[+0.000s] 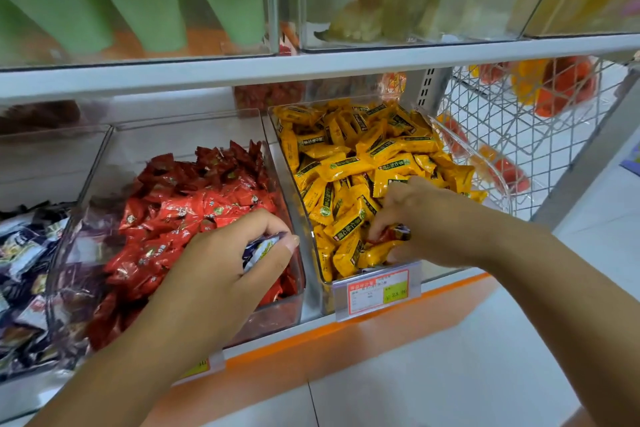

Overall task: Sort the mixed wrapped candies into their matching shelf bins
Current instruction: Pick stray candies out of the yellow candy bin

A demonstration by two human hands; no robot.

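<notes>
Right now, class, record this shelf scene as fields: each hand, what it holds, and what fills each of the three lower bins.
left hand: over the middle bin, gripping a purple-and-white candy
right hand: in the right bin, pinching a red candy
left bin: dark purple candies
middle bin: red candies
right bin: yellow candies
price tag: on the right bin's front

Glossy foil wrappers [194,218] are glinting in clear plastic bins [294,198]; a metal wire basket [519,121] is shining upper right.
</notes>
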